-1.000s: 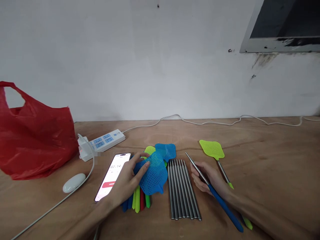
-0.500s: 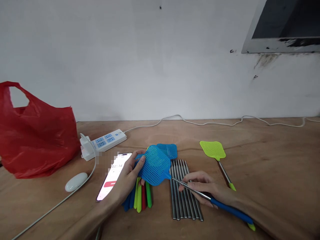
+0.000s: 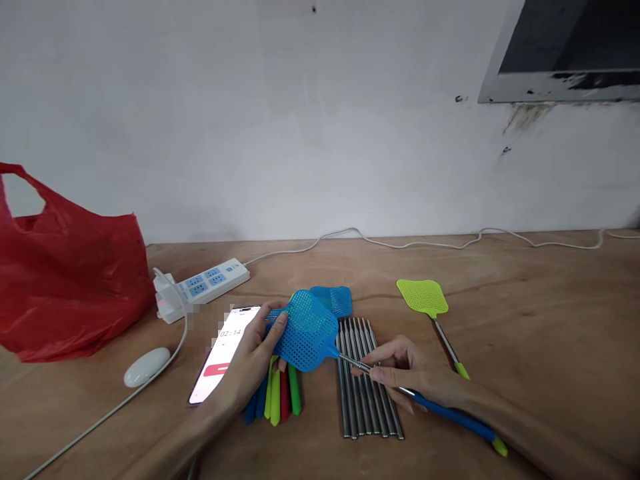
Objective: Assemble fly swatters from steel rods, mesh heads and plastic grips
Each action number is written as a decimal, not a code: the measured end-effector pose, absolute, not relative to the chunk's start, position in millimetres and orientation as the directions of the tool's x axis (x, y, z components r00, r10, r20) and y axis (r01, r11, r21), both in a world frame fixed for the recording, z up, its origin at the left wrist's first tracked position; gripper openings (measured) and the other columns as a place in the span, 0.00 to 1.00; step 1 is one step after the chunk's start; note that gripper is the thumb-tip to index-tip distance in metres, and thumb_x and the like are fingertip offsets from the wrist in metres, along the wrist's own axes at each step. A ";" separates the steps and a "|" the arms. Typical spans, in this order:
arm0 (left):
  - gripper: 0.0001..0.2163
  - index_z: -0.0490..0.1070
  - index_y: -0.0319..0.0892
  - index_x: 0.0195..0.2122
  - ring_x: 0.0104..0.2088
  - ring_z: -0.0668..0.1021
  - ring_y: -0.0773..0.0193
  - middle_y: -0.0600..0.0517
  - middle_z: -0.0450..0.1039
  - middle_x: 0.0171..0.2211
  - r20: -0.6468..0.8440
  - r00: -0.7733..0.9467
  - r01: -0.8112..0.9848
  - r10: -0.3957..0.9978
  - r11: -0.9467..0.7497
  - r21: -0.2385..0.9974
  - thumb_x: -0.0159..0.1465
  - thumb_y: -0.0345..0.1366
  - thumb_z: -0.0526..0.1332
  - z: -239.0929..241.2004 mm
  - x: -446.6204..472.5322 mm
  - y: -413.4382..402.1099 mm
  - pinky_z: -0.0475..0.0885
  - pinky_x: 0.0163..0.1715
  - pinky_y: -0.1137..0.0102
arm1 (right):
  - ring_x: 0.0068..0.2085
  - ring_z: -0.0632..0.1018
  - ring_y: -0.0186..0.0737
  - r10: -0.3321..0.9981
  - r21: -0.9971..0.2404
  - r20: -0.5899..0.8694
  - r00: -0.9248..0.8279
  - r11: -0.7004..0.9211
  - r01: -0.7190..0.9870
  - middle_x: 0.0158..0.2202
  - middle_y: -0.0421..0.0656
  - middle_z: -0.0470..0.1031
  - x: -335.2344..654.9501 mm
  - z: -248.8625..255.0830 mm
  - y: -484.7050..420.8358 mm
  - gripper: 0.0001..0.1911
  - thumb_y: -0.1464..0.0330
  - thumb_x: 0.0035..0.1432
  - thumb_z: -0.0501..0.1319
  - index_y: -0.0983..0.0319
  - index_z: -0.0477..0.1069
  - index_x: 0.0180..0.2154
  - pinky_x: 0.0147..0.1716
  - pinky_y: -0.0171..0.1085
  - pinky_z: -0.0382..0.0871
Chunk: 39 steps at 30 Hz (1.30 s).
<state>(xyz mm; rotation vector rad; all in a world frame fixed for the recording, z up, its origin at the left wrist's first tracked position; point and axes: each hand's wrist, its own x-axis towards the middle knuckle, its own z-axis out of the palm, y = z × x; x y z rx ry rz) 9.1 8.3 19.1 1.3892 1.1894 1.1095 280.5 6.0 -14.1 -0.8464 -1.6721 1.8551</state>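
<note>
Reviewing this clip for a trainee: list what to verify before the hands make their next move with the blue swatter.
1. Left hand grips blue swatter head: ok.
2. Right hand pinches metal rod near its tip: ok.
3. Rod tip meets the head's neck: ok; fully seated: cannot tell.
4. Blue handle on the rod's rear end: ok.
5. Spare rods lie in a tidy row beneath: ok.
</note>
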 end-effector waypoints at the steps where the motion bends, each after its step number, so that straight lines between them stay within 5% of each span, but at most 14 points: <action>1: 0.22 0.64 0.43 0.52 0.14 0.67 0.68 0.63 0.63 0.16 0.057 0.106 0.120 0.993 -0.070 0.990 0.66 0.54 0.58 19.4 9.5 8.0 0.60 0.14 0.76 | 0.10 0.61 0.24 0.724 -0.992 -0.115 -0.680 -0.113 0.048 0.13 0.33 0.68 280.3 -14.0 6.0 0.23 0.54 0.59 0.65 0.66 0.80 0.47 0.10 0.25 0.53; 39: 0.22 0.60 0.42 0.55 0.14 0.68 0.68 0.62 0.62 0.18 0.084 0.222 0.152 0.971 -0.120 0.981 0.69 0.53 0.55 8.8 11.5 -3.8 0.67 0.15 0.75 | 0.10 0.57 0.24 0.815 -0.991 -0.106 -0.570 -0.041 0.126 0.10 0.34 0.65 272.0 -9.8 -5.6 0.23 0.51 0.60 0.62 0.66 0.82 0.31 0.10 0.28 0.48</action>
